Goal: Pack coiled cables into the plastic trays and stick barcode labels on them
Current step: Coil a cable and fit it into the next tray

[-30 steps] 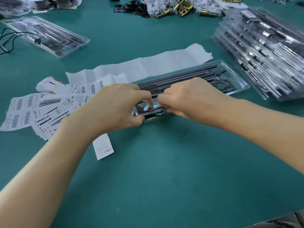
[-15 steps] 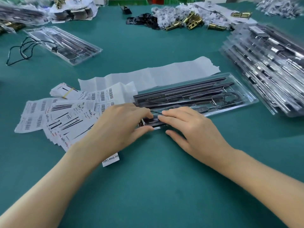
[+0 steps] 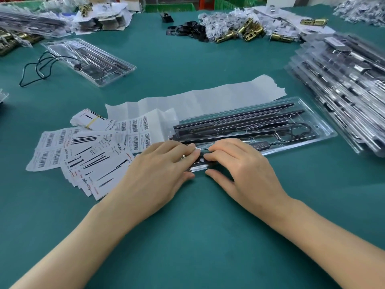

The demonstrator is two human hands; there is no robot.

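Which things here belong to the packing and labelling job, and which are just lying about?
Job: tray, pressed by left hand and right hand; barcode labels; tray stack; loose cable.
Lying about: brass parts; black clips.

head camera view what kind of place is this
Most likely a factory packing bench: a stack of filled clear trays at the right, barcode label sheets spread out, and heaps of brass hardware on the green table.
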